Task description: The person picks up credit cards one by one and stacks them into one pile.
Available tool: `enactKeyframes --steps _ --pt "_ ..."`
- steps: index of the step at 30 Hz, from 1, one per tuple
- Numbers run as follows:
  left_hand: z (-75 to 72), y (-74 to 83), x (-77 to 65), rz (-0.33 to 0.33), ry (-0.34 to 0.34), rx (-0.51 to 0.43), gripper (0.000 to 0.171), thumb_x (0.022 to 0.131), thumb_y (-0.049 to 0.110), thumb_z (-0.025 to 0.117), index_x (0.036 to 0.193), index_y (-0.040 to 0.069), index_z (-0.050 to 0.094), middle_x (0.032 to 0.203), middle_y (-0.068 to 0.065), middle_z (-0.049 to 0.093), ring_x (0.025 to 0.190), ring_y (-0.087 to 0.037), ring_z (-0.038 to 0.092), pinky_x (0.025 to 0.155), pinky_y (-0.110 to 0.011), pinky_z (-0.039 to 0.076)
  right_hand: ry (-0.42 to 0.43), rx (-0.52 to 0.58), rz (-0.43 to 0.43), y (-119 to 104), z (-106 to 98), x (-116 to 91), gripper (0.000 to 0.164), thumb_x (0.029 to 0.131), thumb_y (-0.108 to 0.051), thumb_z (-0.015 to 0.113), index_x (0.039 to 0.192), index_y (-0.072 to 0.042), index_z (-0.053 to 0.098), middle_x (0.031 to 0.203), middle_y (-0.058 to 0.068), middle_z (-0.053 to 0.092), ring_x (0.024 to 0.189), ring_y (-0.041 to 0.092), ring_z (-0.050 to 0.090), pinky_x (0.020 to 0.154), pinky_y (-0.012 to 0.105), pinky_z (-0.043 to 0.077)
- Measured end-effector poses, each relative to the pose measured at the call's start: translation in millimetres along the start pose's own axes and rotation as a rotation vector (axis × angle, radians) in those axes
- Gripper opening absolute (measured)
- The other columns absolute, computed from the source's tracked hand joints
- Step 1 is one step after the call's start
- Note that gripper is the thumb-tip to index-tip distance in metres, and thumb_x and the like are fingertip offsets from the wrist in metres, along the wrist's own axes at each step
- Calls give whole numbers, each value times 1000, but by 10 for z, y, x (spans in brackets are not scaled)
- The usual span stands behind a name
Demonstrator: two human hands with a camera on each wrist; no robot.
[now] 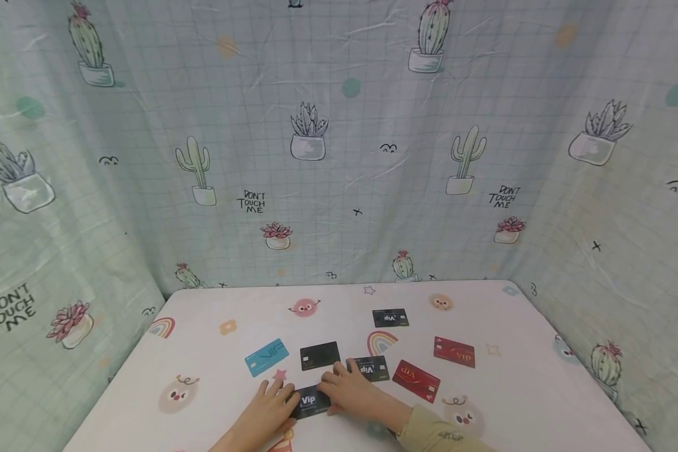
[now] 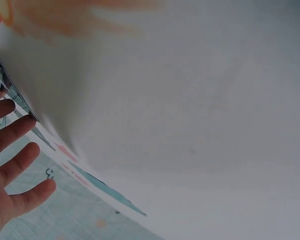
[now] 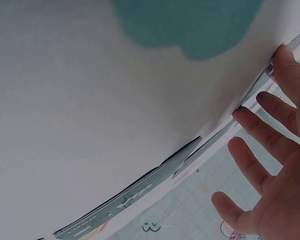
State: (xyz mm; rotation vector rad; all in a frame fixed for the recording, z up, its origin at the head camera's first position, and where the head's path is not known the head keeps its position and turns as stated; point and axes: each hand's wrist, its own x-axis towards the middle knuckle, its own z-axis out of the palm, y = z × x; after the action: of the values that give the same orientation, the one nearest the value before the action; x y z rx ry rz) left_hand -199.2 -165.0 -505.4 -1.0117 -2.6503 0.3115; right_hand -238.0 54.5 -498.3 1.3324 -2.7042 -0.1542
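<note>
I am remotely working the left hand (image 1: 263, 411) and the right hand (image 1: 353, 392), each pinching one end of a black Vip card (image 1: 309, 402) that is sitting between them on the bench (image 1: 520, 395), nearer than the blue card (image 1: 267, 357).

Curtained behind and at both sides by cactus-printed cloth (image 1: 339, 188). Patterned with rainbows (image 1: 382, 336) across the pale tabletop (image 1: 520, 402).

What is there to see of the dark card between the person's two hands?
The dark card looks like thin, smooth plastic, printed with pale "Vip" lettering that reads upright in the head view. It seems to lie flat on the white table, slightly slanted. The left hand touches its left end; the right hand touches and partly hides its right end.
</note>
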Motion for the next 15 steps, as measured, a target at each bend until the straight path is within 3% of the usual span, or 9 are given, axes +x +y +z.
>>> enactKeyframes --steps 6,15 --pt "-32 6 3 -22 -70 -34 39 79 42 60 108 17 54 106 -2 57 105 -24 52 86 -45 44 -9 0 -12 10 -6 22 46 79 -50 53 119 -29 49 113 -13 52 95 8 42 91 43 39" --pt "7 -2 -6 -25 -76 -46 40 80 43 59 110 18 52 106 -1 58 103 -23 51 86 -44 43 -12 27 -18 35 23 31 45 79 -49 55 120 -30 48 112 -13 52 96 9 41 90 42 39"
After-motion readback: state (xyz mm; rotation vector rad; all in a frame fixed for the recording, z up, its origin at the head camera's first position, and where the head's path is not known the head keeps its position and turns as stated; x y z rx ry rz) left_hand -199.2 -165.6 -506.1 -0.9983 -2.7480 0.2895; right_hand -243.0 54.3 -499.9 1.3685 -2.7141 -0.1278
